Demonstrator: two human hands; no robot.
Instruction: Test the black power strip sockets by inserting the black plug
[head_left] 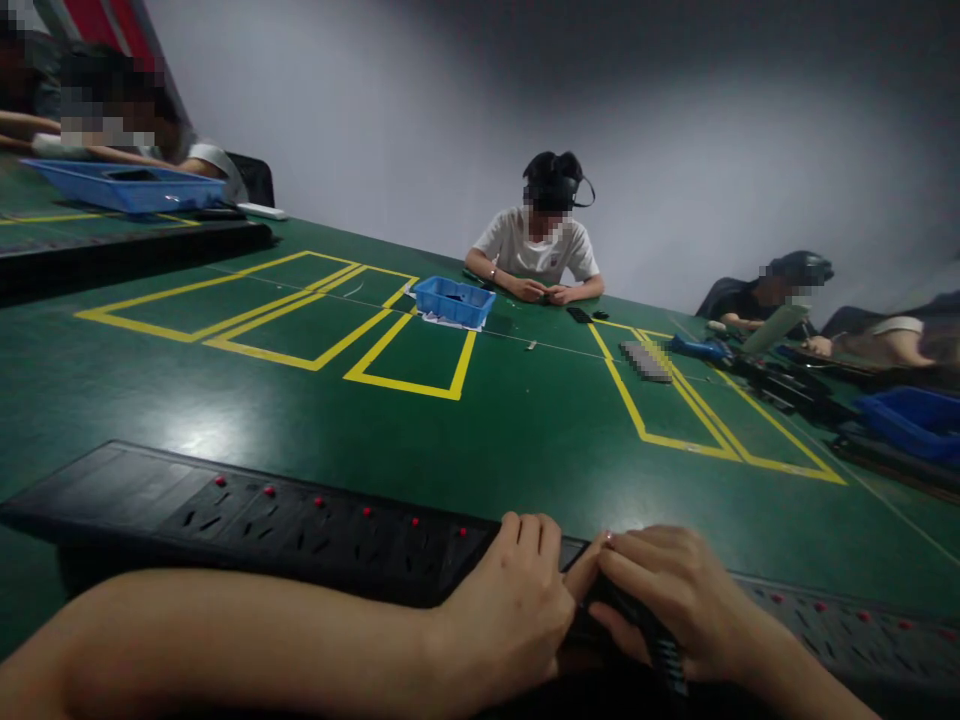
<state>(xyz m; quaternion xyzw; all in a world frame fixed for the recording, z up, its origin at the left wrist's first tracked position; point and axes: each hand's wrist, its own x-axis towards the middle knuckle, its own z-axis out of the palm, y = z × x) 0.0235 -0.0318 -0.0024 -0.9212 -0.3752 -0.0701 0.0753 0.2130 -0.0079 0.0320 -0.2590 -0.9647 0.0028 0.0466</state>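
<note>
Along the table's near edge lies a long black strip with slots and a row of small red knobs. My left hand rests at its middle, fingers curled, its finger and thumb reaching toward the other hand. Close beside it on the right, my right hand is bent with its fingertips pinched together near a small shiny spot. A dark ribbed piece shows beneath the right palm. What the fingers of either hand hold is hidden or too small to name.
Yellow tape outlines mark the green table. A blue basket stands near a person across the table. More people sit left and right, near a blue tray and a blue bin. A grey block lies right.
</note>
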